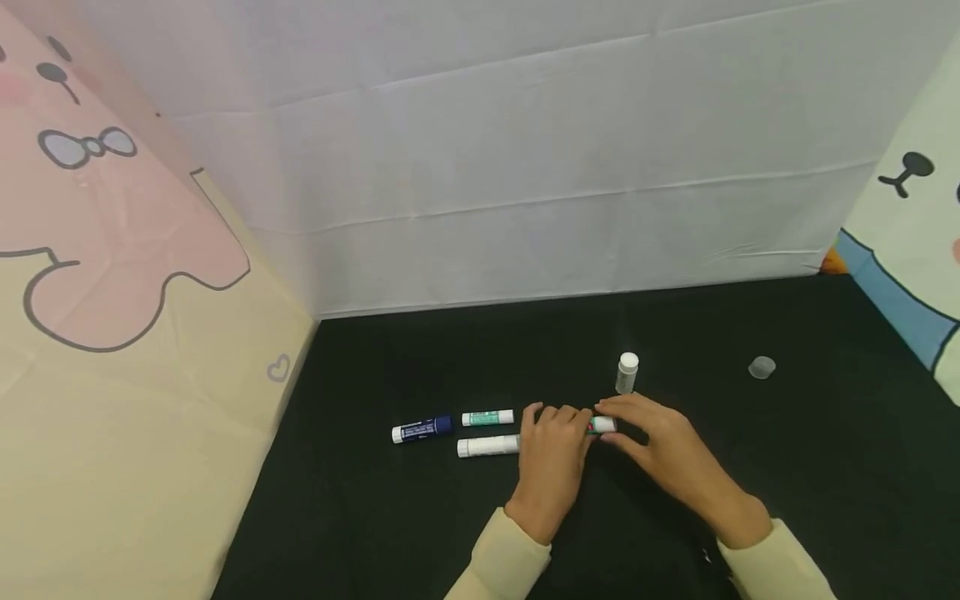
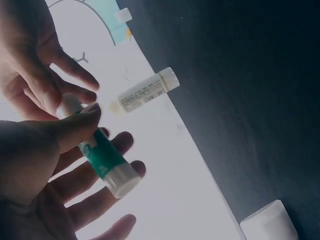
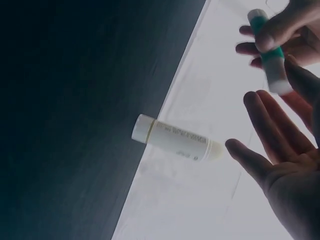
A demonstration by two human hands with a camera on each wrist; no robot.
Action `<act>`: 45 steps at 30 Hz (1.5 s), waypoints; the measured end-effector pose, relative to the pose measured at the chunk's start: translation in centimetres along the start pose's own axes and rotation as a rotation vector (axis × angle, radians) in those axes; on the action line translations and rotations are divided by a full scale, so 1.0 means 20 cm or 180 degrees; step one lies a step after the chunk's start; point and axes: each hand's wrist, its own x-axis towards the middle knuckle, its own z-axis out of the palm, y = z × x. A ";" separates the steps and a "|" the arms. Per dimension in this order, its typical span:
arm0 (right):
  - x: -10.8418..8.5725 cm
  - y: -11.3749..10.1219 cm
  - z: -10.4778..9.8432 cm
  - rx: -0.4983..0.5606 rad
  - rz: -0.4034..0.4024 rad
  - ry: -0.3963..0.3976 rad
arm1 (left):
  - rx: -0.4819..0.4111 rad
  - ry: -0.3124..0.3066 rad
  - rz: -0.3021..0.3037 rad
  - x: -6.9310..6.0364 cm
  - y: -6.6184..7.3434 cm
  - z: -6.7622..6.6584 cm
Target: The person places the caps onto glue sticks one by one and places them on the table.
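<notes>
My left hand (image 1: 552, 450) holds a green-and-white glue stick (image 2: 111, 162) between thumb and fingers, one pale end pointing toward my right hand. With its fingers spread and loosely bent, my right hand (image 1: 671, 450) surrounds that end; whether it touches cannot be made out. In the right wrist view the same glue stick (image 3: 270, 52) has a blurred pale end near the right thumb. Just beyond the hands stands an uncapped white glue stick (image 1: 626, 375) upright, its yellowish tip (image 3: 215, 150) exposed. Left of my left hand lies a white glue stick (image 1: 489, 446), partly hidden by it.
A small green-and-white glue stick (image 1: 487, 417) and a dark blue glue stick (image 1: 422, 429) lie on the left of the black table (image 1: 390, 517). A translucent cap (image 1: 762, 367) sits far right. White cloth (image 1: 480, 167) hangs behind, with printed cloths at both sides.
</notes>
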 end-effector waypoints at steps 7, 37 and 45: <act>-0.03 0.04 -0.03 -0.0122 -0.0046 0.0131 | 0.0177 -0.0297 -0.0185 0.03 -0.02 0.03; -0.10 0.21 -0.23 -0.0442 0.0161 0.0220 | 0.0372 -0.0772 -0.0392 0.11 -0.05 0.09; -0.11 0.24 -0.26 -0.0507 0.0258 0.0254 | 0.0371 -0.0858 -0.0434 0.12 -0.06 0.11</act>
